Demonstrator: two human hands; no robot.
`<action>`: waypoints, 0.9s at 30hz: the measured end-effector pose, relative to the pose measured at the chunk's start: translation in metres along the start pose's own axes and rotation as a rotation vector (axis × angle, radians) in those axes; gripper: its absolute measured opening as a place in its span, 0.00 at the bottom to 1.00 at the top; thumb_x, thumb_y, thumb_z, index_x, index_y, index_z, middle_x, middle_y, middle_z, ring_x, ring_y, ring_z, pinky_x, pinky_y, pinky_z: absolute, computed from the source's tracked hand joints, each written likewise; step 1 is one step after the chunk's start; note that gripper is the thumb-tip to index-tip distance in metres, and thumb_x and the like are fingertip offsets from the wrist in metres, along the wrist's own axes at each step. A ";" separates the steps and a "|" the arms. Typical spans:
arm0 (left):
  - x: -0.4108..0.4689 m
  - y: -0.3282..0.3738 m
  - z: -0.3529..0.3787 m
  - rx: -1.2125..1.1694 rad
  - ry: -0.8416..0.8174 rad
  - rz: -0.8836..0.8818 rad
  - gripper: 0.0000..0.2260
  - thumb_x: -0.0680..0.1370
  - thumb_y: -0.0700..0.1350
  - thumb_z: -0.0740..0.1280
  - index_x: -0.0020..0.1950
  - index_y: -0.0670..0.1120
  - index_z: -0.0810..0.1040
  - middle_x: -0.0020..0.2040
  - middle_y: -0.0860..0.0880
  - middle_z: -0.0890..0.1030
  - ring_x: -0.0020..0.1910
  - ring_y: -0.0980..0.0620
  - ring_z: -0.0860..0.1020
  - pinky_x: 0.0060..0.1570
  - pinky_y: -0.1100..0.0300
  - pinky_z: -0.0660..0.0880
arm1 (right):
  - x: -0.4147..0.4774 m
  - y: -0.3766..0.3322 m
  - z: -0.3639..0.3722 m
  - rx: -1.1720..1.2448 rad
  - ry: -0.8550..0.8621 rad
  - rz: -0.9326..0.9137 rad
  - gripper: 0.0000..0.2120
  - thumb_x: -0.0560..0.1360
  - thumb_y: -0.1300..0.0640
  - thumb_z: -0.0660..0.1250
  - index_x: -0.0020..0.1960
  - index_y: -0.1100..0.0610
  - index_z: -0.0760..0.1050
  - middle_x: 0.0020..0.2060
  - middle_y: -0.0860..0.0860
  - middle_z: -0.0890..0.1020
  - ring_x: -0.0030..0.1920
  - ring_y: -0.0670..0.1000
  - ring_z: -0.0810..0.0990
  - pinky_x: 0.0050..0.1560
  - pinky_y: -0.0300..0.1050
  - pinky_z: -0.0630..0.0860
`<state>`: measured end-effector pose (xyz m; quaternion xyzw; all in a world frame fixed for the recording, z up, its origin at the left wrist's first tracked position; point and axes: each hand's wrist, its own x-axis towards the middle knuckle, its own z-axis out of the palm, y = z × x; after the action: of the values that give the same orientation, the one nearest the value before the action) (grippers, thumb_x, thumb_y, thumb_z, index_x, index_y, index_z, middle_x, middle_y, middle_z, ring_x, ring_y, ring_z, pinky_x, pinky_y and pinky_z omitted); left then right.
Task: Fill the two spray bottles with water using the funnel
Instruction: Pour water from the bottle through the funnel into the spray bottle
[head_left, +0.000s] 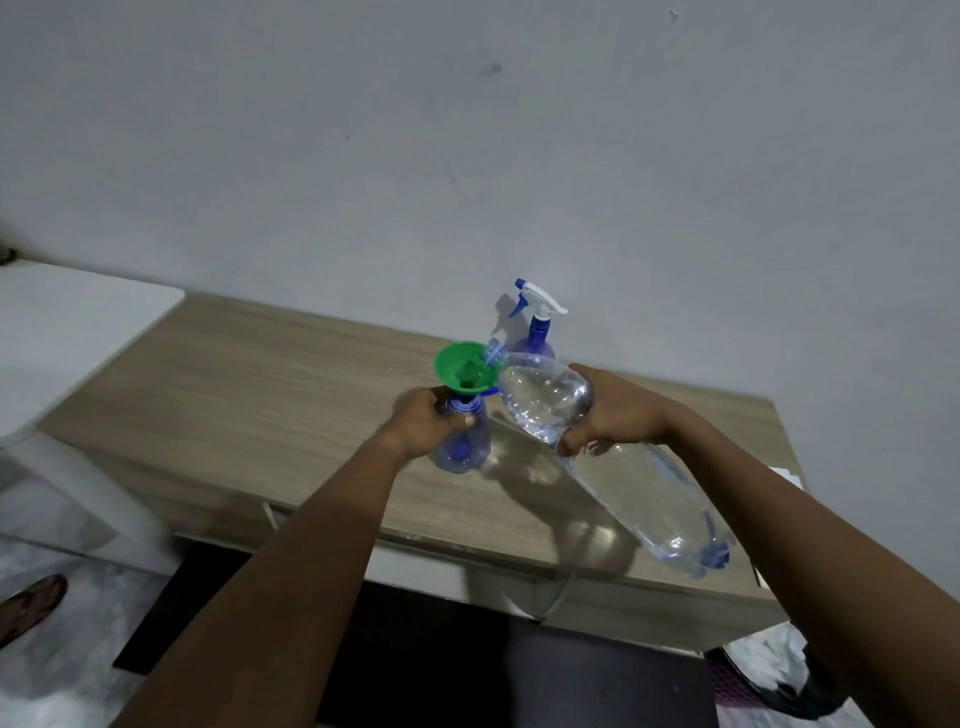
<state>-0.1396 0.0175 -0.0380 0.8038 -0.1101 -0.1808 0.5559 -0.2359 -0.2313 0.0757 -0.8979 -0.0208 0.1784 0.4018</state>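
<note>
Head view, looking down past two bare forearms to a tabletop. The left hand (436, 421) is wrapped around the neck of the open spray bottle (462, 452), fingers curled tight, and holds it upright on the table (249, 384). This clear, blue-tinted bottle has no trigger head. A green funnel (465, 371) sits in its mouth just above the hand, its wide cone opening upward. The right hand (618, 410) clasps the upper body of a large clear water bottle (644, 493), thumb underneath and fingers over the top. That bottle is held off the table and lies tilted. Its long axis runs from its base, low and right near the person, up and left to its mouth, which rests at the funnel's right rim and points into the cone. Water has pooled in the neck end, beside the right hand. Behind both hands, near the wall (467, 156), the second spray bottle (535, 332) stands upright with its white and blue trigger head fitted, nozzle pointing left. The table is light wood grain and stands against the plain pale grey wall. A white surface (62, 322) sits at the left. Below are a pale mottled floor (67, 675), a dark mat (171, 613) and a sandal (31, 605).
</note>
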 end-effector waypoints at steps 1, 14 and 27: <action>0.001 -0.002 -0.001 0.001 0.003 -0.006 0.18 0.73 0.41 0.76 0.63 0.43 0.81 0.56 0.46 0.85 0.59 0.47 0.82 0.65 0.47 0.76 | 0.000 0.000 -0.001 0.008 -0.003 0.005 0.32 0.64 0.66 0.77 0.59 0.39 0.74 0.34 0.43 0.82 0.36 0.50 0.79 0.36 0.51 0.77; 0.001 -0.001 0.001 0.012 0.002 0.003 0.18 0.75 0.38 0.74 0.64 0.41 0.80 0.57 0.44 0.84 0.59 0.45 0.81 0.64 0.50 0.76 | 0.000 -0.005 -0.008 -0.086 -0.066 0.023 0.35 0.61 0.62 0.79 0.66 0.50 0.75 0.40 0.47 0.84 0.34 0.44 0.82 0.31 0.38 0.76; 0.001 0.000 0.000 0.019 0.004 -0.003 0.17 0.75 0.38 0.75 0.63 0.42 0.80 0.56 0.44 0.84 0.59 0.44 0.81 0.64 0.50 0.76 | 0.000 -0.011 -0.014 -0.160 -0.108 0.057 0.29 0.64 0.60 0.79 0.63 0.55 0.76 0.43 0.58 0.85 0.32 0.47 0.80 0.28 0.41 0.71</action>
<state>-0.1392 0.0168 -0.0380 0.8096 -0.1094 -0.1793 0.5481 -0.2299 -0.2344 0.0923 -0.9166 -0.0311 0.2355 0.3217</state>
